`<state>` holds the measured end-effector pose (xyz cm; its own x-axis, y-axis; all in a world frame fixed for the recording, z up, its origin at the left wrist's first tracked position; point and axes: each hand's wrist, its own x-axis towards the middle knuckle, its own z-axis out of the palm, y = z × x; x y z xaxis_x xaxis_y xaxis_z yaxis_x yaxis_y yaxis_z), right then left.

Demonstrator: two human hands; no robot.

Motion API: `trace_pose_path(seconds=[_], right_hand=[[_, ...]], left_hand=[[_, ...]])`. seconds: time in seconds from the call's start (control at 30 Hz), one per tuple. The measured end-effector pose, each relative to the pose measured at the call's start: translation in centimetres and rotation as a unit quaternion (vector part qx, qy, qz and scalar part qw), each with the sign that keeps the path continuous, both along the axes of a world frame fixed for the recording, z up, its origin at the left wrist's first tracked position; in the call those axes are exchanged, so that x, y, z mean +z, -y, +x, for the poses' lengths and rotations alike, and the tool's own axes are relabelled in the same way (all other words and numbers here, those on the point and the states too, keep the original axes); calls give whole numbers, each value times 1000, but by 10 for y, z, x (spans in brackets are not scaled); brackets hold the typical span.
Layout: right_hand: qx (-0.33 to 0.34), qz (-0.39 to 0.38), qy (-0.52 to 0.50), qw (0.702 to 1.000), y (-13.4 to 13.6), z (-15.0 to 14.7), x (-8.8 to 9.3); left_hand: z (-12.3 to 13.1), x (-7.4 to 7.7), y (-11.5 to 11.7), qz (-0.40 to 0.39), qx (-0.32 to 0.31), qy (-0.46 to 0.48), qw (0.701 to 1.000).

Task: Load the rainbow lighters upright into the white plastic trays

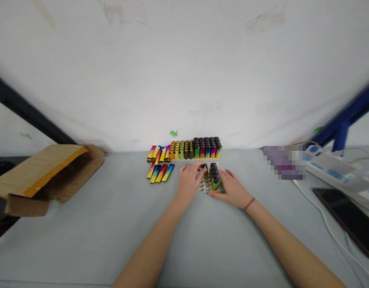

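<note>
My left hand (188, 181) is closed in a pinch on the dark top of a lighter (204, 165) over the left part of a pale tray (206, 187) with round slots. My right hand (234, 189) grips the tray's right side, thumb at the front corner and fingers along the edge. Beside it, a row of lighters with black tops (214, 171) stands upright in the tray. Behind the tray stand a block of black-topped, multicoloured lighters (207, 148) and a block of gold-topped lighters (182, 149). Several shiny multicoloured lighters (162, 173) lie flat to the left.
An open cardboard box (49, 168) lies on its side at the left of the grey table (112, 240). On the right are a white power strip (331, 170), a pixelated purple item (282, 163), a dark phone (349, 220) and white cables (320, 212). A white wall (184, 72) rises behind.
</note>
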<state>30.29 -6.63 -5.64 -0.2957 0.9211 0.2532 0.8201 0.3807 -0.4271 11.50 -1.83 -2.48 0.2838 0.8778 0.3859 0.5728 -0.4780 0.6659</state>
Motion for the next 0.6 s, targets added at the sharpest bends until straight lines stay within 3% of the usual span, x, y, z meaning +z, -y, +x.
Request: trace_pose_path(seconds=[0.23,0.33,0.43,0.5,0.6], right_hand=[[-3,7,6,1000,0,0,-2],[-3,11,4,1000,-1,1,-4],[-1,6,5,1000,-1,2,-4],[0,6,5,1000,0,2,-3],[1,8,5,1000,-1,3,-3]], left_hand=[[-3,9,4,64,-11,-115,991],[-21,15,1,58,115,-190,973],[-44,18,-3,16,247,-287,925],[-55,17,-6,-16,273,-335,902],[-62,15,-9,-48,262,-369,891]])
